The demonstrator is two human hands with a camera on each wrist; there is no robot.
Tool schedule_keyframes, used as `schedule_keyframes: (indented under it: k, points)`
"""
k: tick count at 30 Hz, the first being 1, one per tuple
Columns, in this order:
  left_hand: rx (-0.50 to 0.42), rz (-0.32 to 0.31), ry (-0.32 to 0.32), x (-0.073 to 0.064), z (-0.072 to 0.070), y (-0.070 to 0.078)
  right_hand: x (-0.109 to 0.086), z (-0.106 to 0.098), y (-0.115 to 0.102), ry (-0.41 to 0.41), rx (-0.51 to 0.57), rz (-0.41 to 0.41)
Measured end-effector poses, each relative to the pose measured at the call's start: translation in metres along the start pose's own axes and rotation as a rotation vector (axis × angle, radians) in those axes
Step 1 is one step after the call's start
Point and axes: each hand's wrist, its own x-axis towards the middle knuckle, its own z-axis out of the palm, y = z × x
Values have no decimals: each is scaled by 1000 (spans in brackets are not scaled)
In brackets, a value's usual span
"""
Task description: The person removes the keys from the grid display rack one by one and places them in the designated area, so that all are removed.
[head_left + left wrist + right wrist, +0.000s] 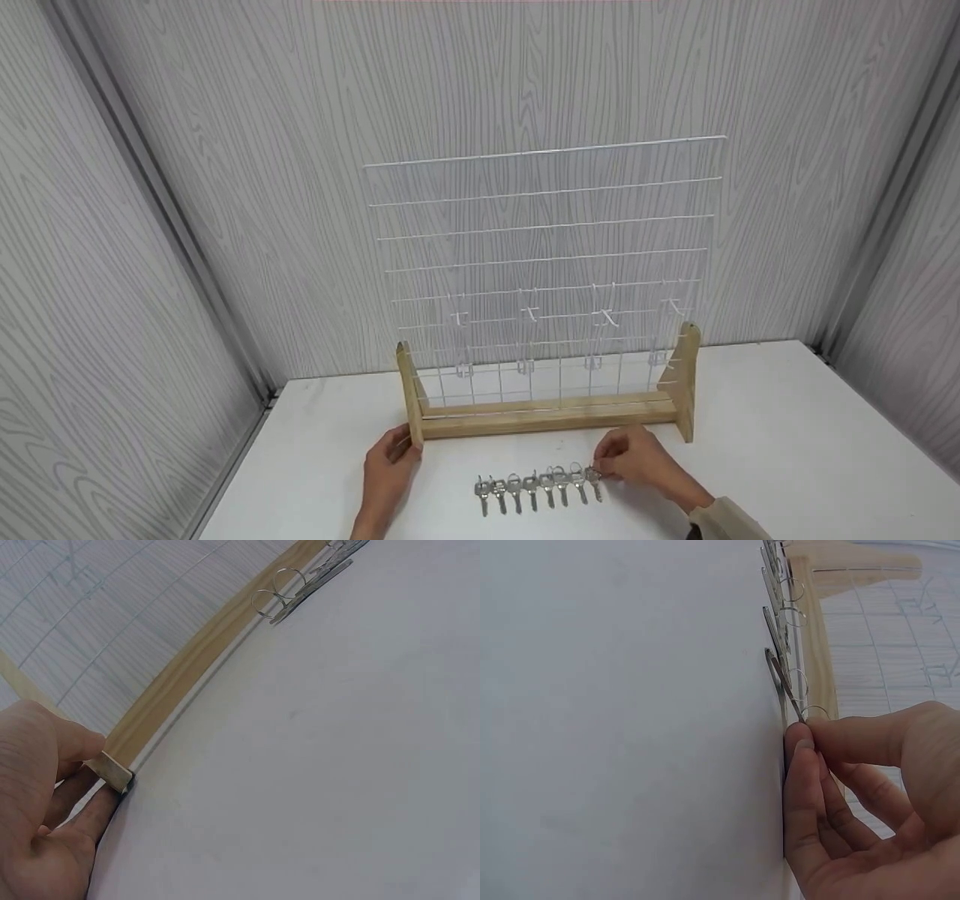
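Several silver keys with ring loops (532, 484) lie in a row on the white table, in front of a wire grid rack on a wooden stand (547, 423). At the right end of the row, my right hand (637, 457) pinches the last key (781, 679) by its head between thumb and fingertips. In the right wrist view that key is tilted, its blade tip pointing away from the hand. My left hand (388, 465) grips the front end of the stand's left wooden foot (110, 770), with thumb and fingers on either side of it.
The white wire grid (544, 152) rises from the stand and bears several small white hooks (609, 319) in two rows. The stand's right foot (684, 382) is beyond the right hand. Wood-grain panels (225, 187) enclose the table (795, 435) at the back and sides.
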Motion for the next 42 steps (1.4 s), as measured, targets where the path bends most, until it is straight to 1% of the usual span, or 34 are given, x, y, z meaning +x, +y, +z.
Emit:
schedule_keyframes:
  k: [7, 14, 19, 22, 25, 27, 29, 33, 37, 40, 42]
  points:
    - [4, -7, 0, -1, 0, -1, -1, -1, 0, -12, -8, -32]
    - [4, 16, 0, -1, -2, 0, -2, -2, 1, -22, 54, 6]
    - [14, 10, -1, -1, -1, 0, -3, -3, 2, -10, 41, -12]
    - [19, 21, 4, 0, -1, -1, -2, -4, -1, -10, 50, -19]
    - [14, 19, 11, 0, 0, -1, 0, -7, -5, -2, 56, -29]
    - [10, 16, 10, 0, 0, -2, 2, -10, -9, 5, 50, -40]
    - [2, -4, 6, 1, 1, -2, 3, -14, -11, 16, 37, -49]
    - [5, -13, -3, 1, 1, -1, 4, -21, -15, 56, -37, -95]
    - [-16, -7, -10, 1, -2, 1, -1, -35, -18, 124, -92, -165]
    - [-7, 11, -17, 2, -7, 6, -6, -49, -20, 149, -99, -201]
    - [28, 25, -22, 3, -11, 10, -9, -59, -21, 156, -111, -209]
